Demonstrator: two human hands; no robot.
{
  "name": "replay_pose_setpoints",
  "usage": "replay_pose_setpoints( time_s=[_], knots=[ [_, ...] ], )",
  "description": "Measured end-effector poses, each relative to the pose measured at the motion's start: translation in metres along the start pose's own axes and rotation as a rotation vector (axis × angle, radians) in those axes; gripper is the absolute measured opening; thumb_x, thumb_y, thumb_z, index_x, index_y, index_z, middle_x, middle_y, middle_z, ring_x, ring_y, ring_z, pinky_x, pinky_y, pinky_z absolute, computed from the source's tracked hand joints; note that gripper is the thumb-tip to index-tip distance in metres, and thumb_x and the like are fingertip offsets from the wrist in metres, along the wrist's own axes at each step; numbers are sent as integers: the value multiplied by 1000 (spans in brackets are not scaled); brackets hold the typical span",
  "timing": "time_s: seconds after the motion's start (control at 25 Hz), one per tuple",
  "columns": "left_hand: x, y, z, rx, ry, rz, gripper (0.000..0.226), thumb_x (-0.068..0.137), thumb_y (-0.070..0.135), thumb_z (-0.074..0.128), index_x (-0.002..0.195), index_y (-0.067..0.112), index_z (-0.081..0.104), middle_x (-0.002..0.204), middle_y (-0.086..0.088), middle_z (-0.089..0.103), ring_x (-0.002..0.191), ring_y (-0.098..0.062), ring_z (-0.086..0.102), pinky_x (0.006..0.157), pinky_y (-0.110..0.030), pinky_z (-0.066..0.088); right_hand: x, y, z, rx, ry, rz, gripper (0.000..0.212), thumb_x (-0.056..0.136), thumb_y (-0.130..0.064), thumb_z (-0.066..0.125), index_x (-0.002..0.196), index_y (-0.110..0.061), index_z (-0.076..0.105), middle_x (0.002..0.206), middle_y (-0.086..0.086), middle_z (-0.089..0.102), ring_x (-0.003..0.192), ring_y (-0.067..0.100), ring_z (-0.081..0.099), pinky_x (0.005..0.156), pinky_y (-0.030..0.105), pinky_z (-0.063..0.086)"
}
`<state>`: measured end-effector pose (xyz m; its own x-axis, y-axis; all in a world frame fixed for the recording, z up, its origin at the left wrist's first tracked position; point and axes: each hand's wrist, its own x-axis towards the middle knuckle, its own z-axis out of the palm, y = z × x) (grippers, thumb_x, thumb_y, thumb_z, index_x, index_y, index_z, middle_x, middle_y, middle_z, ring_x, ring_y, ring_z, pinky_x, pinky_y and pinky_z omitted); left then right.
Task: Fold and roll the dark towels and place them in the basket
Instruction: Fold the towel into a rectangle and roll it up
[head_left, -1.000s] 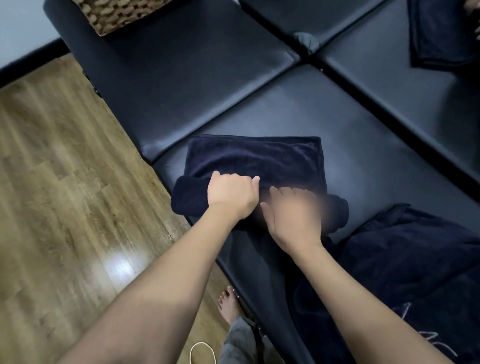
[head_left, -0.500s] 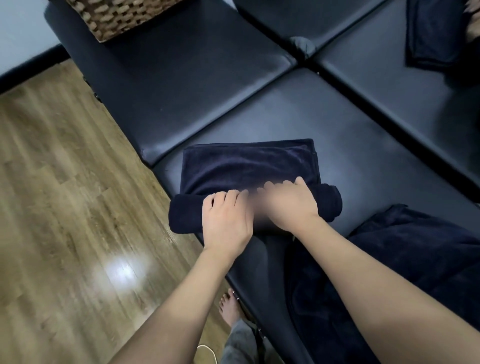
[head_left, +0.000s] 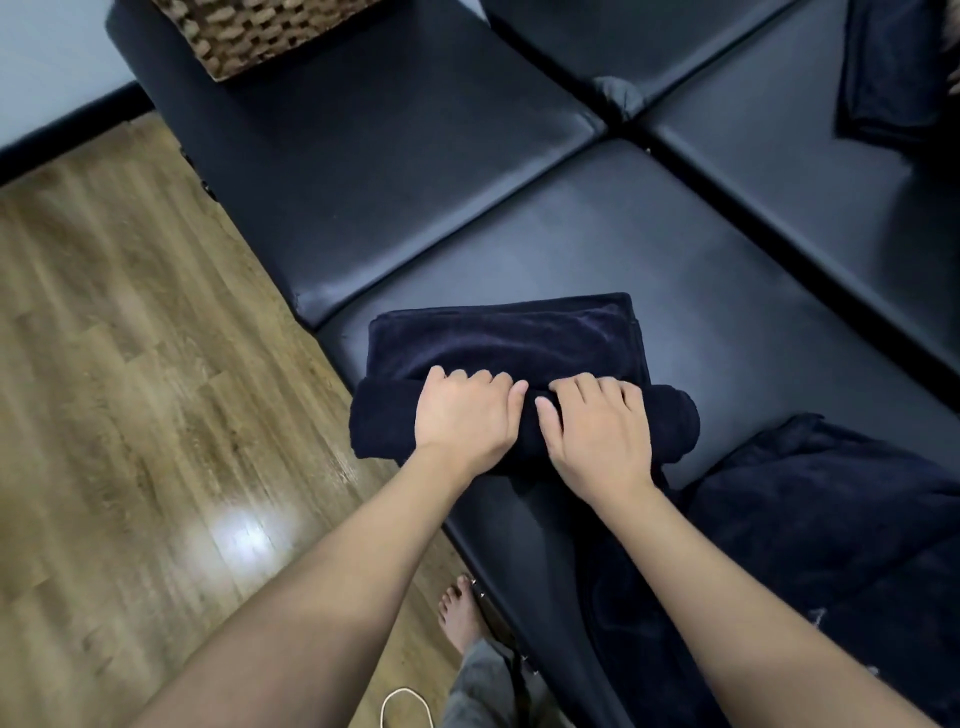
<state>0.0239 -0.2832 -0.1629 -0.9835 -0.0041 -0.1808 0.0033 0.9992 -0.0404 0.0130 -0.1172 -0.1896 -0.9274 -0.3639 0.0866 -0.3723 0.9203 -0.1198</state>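
Black padded cushions (head_left: 519, 218) beside a wood floor (head_left: 130, 389) carry the half-rolled dark towel (head_left: 509, 338), its rolled part nearest the person and its flat part reaching toward 12 o'clock. From left to right, the left hand (head_left: 465, 418) and right hand (head_left: 597, 436) lie side by side on the roll, fingers curled over its far edge. A woven basket (head_left: 254, 31) sits at 11 o'clock, well apart.

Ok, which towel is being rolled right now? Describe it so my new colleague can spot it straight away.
Start at the black padded bench beside the wood floor. On the cushion nearest the person lies a dark towel, under the left hand and right hand. Unlike the loose dark heap at right and the flat folded towel far back, its near edge is wound into a thick roll.
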Motion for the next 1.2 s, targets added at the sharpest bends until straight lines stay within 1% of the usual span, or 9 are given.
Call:
replay_pose_setpoints(
  time_s=[0.12,0.24,0.52,0.68,0.84,0.92,1.04,1.12,1.2],
  knots=[
    [20,-6,-6,-42,-118,49,51,105,44,16,87,25,59,95,-1,73,83,-28,65,80,-43,35,-21,-7,8,-24,28,30,53,101,-47,41,134,-11,60,132,12,61,127,40,51,113,52,32],
    [40,-8,-9,-117,-235,-2,61,106,48,16,99,21,70,106,-6,73,99,-32,66,83,-42,38,-19,-6,11,-76,54,-18,58,101,-50,38,141,-12,54,137,15,57,129,45,48,112,55,30],
    [-9,-2,8,-124,50,-122,51,105,43,16,98,28,65,95,5,70,84,-22,61,82,-39,37,20,5,10,-120,57,-174,54,107,-43,23,109,-14,69,90,6,69,79,32,56,78,46,39],
    [-43,16,28,-186,211,-222,46,103,44,32,132,22,60,121,7,65,105,-20,59,96,-41,38,33,6,1,-155,33,-259,48,105,-40,29,87,-13,64,75,6,65,70,30,52,74,45,36],
    [-55,26,30,-155,214,-257,54,101,46,33,142,18,54,137,1,59,123,-28,54,106,-48,36,44,2,-4,-173,-40,-279,49,104,-40,26,79,-14,58,68,7,65,65,31,52,73,44,35],
    [-53,25,28,-146,221,-274,54,101,47,34,139,17,57,136,-1,61,124,-31,54,110,-50,34,50,-2,-12,-194,-134,-269,52,104,-40,21,78,-14,57,68,6,67,67,31,55,75,44,35],
    [-48,16,29,-151,287,-272,46,101,45,37,122,18,68,118,1,69,112,-28,60,107,-48,36,61,-9,-21,-85,-437,-209,54,107,-41,14,93,-18,61,95,6,72,89,31,63,83,44,36],
    [-44,9,28,-127,274,-238,43,102,44,36,105,19,71,100,2,71,94,-27,62,98,-45,40,64,-11,-22,-8,-621,-117,54,107,-41,13,93,-19,60,107,7,70,95,32,62,80,43,37],
    [-37,4,24,-66,204,-211,46,104,44,30,90,20,68,86,2,68,80,-28,58,85,-43,39,58,-13,-22,-1,-611,-55,52,107,-41,14,92,-18,58,105,7,70,94,32,61,81,43,36]
  ],
)
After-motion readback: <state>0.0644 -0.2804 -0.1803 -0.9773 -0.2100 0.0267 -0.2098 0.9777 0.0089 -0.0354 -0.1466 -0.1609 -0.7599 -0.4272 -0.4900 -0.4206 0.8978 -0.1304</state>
